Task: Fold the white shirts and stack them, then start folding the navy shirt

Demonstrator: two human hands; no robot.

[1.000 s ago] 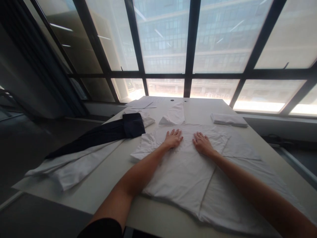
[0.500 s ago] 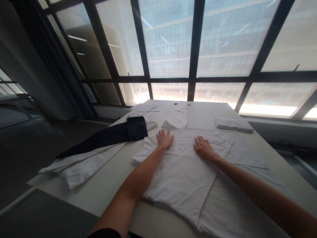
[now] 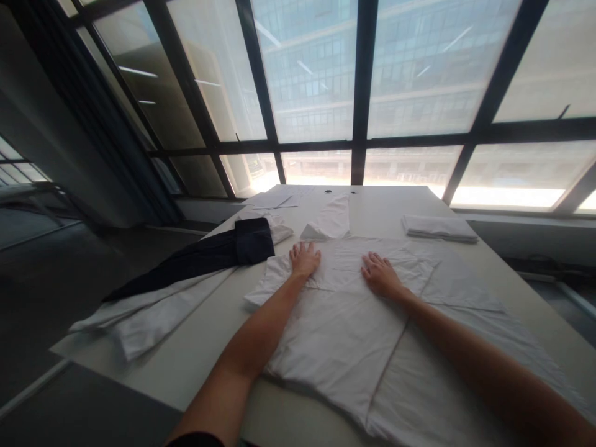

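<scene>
A large white garment (image 3: 344,335), partly folded over itself, lies spread on the white table (image 3: 218,335) in front of me. My left hand (image 3: 305,259) rests palm down on its upper left part, fingers stretched out. Flat on the same cloth, my right hand (image 3: 380,274) lies to the right with its fingers extended. Neither hand grips anything. The garment's right side reaches out beneath my right forearm. Just beyond the hands, a pointed white cloth part (image 3: 330,218) lies toward the back of the table.
Dark trousers (image 3: 200,254) lie over white garments (image 3: 153,320) at the left, hanging toward the table's edge. A folded white cloth (image 3: 437,227) sits at the back right. Paper sheets (image 3: 270,200) lie at the far left corner. Windows (image 3: 316,74) stand behind the table.
The view has shifted and tilted slightly. Both hands stay at nearly the same places on the garment, which looks unchanged.
</scene>
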